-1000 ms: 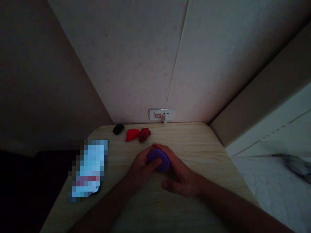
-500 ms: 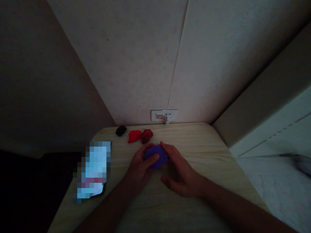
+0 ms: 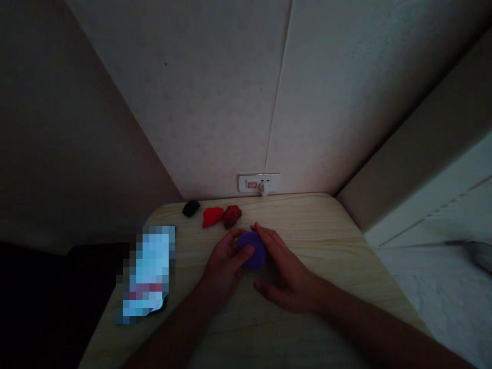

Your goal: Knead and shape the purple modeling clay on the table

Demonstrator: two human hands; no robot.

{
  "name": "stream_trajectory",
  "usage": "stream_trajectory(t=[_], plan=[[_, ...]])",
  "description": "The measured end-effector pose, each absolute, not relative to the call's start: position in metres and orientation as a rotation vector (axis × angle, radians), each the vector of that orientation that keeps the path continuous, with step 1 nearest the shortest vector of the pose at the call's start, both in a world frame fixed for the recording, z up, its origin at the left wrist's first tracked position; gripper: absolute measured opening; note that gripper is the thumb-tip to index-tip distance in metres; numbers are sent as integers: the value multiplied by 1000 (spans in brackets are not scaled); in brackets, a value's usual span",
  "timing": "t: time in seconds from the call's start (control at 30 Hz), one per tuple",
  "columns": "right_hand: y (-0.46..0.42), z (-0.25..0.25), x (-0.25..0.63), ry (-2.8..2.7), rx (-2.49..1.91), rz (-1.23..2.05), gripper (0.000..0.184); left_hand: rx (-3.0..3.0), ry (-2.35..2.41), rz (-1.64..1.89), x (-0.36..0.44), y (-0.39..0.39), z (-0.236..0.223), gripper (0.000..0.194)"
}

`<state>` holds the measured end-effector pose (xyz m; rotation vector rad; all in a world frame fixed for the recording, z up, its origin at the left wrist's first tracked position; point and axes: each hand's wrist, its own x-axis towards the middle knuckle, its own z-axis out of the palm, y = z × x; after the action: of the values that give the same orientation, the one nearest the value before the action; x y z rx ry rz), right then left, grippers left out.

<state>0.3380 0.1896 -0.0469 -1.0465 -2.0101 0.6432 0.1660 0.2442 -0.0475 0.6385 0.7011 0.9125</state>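
Observation:
A flattened purple lump of modelling clay [image 3: 257, 256] is held over the middle of the tabletop. My left hand [image 3: 229, 259] grips it from the left, with the thumb across its upper face and the other fingers behind it. Along the clay's right edge lie the outstretched fingers of my right hand [image 3: 286, 269], and its thumb stands apart below. Beyond my hands, a bright red lump [image 3: 212, 217] sits against a dark red lump [image 3: 232, 216]. A black lump [image 3: 191, 208] rests farther left.
A phone [image 3: 157, 256] with a lit, pixelated screen lies on the left of the wooden table [image 3: 323, 225]. At the table's back edge, the wall carries a socket panel [image 3: 250, 183] with a white plug [image 3: 264, 188] in it. A pale cabinet-like surface [image 3: 403, 189] flanks the right side.
The purple clay has shifted slightly right and shows a narrower outline, its right edge now closer against my right fingers. The left hand keeps its grip.

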Motion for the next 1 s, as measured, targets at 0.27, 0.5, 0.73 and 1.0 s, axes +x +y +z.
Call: stream_trajectory(t=[0.27,0.5,0.73,1.0], plan=[[192,-43,338,-1960,-1009,693,87,628,660,960,166,246,-49,34],[191,-42,339,-1912,-962,691,84,648,635,967,168,245,-46,33],[192,-44,339,-1973,-1031,646,85,641,675,970,167,245,-47,33],[194,-41,336,-2060,-1124,513,81,688,719,943,168,246,-49,34]])
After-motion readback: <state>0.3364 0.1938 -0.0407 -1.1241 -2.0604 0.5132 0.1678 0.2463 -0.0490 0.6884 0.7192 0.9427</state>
